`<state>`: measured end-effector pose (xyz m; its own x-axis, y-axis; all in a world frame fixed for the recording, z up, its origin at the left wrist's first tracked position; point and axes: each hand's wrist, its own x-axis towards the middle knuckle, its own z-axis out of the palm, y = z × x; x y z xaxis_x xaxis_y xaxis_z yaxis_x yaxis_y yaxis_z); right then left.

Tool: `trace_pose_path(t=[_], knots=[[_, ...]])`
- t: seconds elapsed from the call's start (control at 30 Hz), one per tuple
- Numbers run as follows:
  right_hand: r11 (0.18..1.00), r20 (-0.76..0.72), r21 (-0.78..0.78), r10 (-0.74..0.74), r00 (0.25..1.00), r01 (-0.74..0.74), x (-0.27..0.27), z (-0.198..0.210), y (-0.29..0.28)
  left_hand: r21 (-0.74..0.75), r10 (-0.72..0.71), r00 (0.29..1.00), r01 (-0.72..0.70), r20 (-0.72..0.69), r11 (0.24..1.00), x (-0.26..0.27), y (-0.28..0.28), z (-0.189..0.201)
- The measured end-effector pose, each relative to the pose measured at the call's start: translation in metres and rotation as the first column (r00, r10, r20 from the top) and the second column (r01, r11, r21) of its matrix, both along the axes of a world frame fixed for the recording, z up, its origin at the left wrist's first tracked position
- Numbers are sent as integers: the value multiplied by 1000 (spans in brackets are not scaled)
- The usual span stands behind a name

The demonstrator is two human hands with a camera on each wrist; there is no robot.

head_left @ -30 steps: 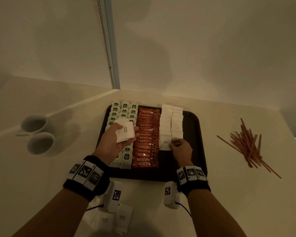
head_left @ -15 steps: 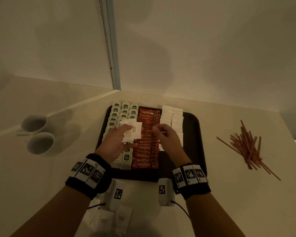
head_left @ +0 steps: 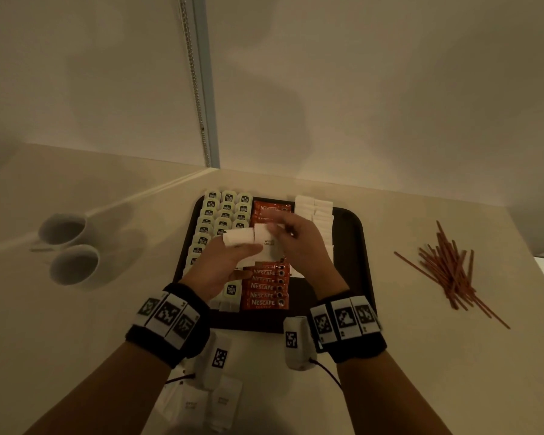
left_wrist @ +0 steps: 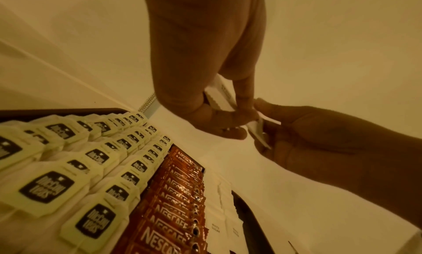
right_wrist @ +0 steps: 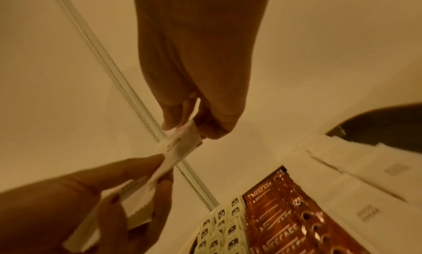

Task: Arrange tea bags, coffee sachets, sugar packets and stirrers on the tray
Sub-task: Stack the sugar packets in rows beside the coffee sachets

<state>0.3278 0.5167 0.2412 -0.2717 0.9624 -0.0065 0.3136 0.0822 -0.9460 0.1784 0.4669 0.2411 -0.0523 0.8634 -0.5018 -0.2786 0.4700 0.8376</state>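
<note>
A dark tray (head_left: 357, 237) holds rows of tea bags (head_left: 223, 211) on the left, red coffee sachets (head_left: 266, 287) in the middle and white sugar packets (head_left: 314, 208) on the right. Above the sachets, my left hand (head_left: 237, 246) grips a small stack of sugar packets (head_left: 241, 238). My right hand (head_left: 281, 232) pinches one sugar packet (head_left: 269, 244) at that stack. In the left wrist view my left hand (left_wrist: 224, 117) holds the stack (left_wrist: 218, 97) while the right hand (left_wrist: 262, 117) pinches a packet (left_wrist: 258, 134). The right wrist view shows my right hand (right_wrist: 189, 126) gripping the packet (right_wrist: 182, 142).
A loose pile of brown stirrers (head_left: 449, 268) lies on the counter right of the tray. Two white cups (head_left: 65, 229) (head_left: 74, 268) stand to the left. Several more sugar packets (head_left: 201, 403) lie by the front edge under my left wrist. Walls close off the back.
My right hand left the sugar row on the tray, moved left to the stack in my left hand and took hold of one packet. The left hand shifted slightly right.
</note>
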Motion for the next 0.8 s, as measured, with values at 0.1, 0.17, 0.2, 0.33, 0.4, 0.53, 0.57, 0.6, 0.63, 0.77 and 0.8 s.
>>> trace_pose_path(t=[0.1, 0.17, 0.2, 0.33, 0.4, 0.53, 0.57, 0.6, 0.63, 0.77, 0.8], knots=[[993, -37, -107, -55, 998, 51, 4, -6, -3, 1, 71, 996, -71, 57, 997, 1, 0, -2], [983, -70, -169, -81, 994, 68, 6, -12, -7, -12, 101, 991, -100, 84, 995, 2, 0, -3], [980, -88, -181, -96, 991, 79, 7, -13, -9, -23, 105, 990, -103, 94, 994, 2, -1, -4], [941, -177, -275, -249, 952, 196, 32, -22, -9, -82, 113, 976, -99, 189, 992, 1, 0, -4], [900, -182, -321, -363, 914, 294, 53, -31, -7, -98, 154, 950, -131, 273, 986, -4, 1, -3], [824, 90, -256, -501, 861, 506, 96, -63, -5, -97, 206, 902, -183, 380, 978, -12, 3, -2], [815, 173, -237, -501, 848, 529, 104, -71, -4, -100, 214, 896, -190, 389, 977, -13, 4, -2], [816, 248, -224, -482, 841, 533, 110, -79, -4, -103, 216, 892, -191, 397, 976, -13, 4, -2], [823, 309, -216, -452, 837, 525, 114, -85, -4, -106, 217, 890, -190, 402, 976, -13, 4, -2], [847, 401, -201, -386, 831, 491, 116, -96, -6, -109, 201, 895, -171, 398, 979, -11, 3, -4], [848, 402, -199, -386, 830, 491, 115, -97, -6, -111, 199, 892, -168, 405, 980, -10, 3, -4]])
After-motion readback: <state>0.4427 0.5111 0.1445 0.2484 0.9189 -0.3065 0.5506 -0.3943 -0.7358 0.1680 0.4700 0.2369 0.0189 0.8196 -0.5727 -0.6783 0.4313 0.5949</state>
